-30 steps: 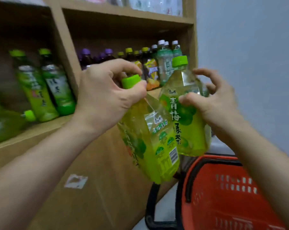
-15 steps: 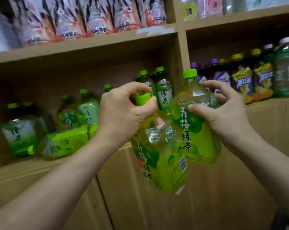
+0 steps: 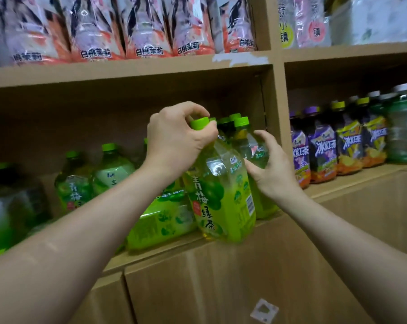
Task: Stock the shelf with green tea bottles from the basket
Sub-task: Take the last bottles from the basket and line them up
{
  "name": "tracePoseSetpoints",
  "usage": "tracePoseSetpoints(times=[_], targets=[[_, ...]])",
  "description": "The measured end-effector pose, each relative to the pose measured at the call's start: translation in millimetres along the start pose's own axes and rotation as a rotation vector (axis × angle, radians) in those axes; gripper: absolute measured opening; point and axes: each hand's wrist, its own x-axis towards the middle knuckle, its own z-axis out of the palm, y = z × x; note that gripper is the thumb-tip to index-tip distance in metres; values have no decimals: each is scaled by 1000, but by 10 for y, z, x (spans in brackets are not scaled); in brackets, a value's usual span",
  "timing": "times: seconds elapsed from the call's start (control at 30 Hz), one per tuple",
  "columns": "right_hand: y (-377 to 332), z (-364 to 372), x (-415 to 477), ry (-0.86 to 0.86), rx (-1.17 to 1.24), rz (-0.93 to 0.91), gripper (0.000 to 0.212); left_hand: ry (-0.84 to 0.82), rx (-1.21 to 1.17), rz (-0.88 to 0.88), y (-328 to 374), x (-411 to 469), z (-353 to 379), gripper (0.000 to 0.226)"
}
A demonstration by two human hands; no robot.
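Observation:
My left hand [image 3: 176, 139] grips the neck and green cap of a green tea bottle [image 3: 223, 202], whose base rests at the front edge of the wooden shelf [image 3: 221, 237]. Just behind it to the right stands a second green tea bottle [image 3: 253, 148], upright on the shelf, and my right hand [image 3: 271, 168] is wrapped around its shoulder. Another green tea bottle [image 3: 160, 220] lies on its side to the left, and more green tea bottles [image 3: 92, 181] stand behind it. The basket is out of view.
A vertical wooden divider [image 3: 277, 118] stands right of the two held bottles. Beyond it are purple and yellow iced tea bottles [image 3: 338, 146]. The shelf above carries pink-labelled peach tea bottles [image 3: 141, 26]. Below the shelf are closed wooden cabinet panels [image 3: 221, 288].
Both hands moved forward and down with their bottles, which now rest on the shelf instead of hanging in the air. The view rose and the basket dropped out of sight.

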Motion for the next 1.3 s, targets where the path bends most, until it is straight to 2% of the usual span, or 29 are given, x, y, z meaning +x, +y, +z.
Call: tracePoseSetpoints(times=[0.07,0.17,0.2,0.27,0.33,0.37,0.43,0.5,0.57,0.67,0.7,0.73,0.9,1.13,1.3], targets=[[-26,4,-28,0,-44,-13,61,4,-13,-9,-75,26,122,14],[-181,-35,-266,102,-82,-115,68,-4,-18,-23,-147,69,263,15],[-258,-23,-361,59,-88,-170,70,-11,-18,-24,-175,86,292,16],[-372,74,-511,-61,-248,-231,83,-39,-27,-20,-201,110,327,16],[-343,211,-547,-14,-428,-291,91,-92,-23,-14,-222,141,341,14],[-316,262,-543,37,-429,-300,91,-134,-22,-12,-233,155,330,16],[-263,331,-543,87,-328,-304,89,-271,-115,-65,-321,163,246,30],[-218,359,-547,103,-260,-307,87,-457,-188,-189,-443,97,65,44],[-185,360,-553,112,-228,-311,87,-707,4,-242,-602,-58,-156,51],[-163,364,-555,127,-216,-314,86,-1167,439,-295,-761,-359,-380,98],[-161,371,-561,134,-227,-304,86,-1228,498,-311,-787,-435,-399,105],[-164,380,-568,145,-244,-290,86,-1217,510,-328,-809,-483,-395,107],[-181,429,-557,184,-344,-224,86,-935,368,-397,-838,-562,-360,102],[-204,530,-551,237,-338,-187,85,-695,251,-475,-830,-675,-487,100],[-273,620,-570,254,-474,-128,86,-407,-1,-546,-826,-768,-575,86]])
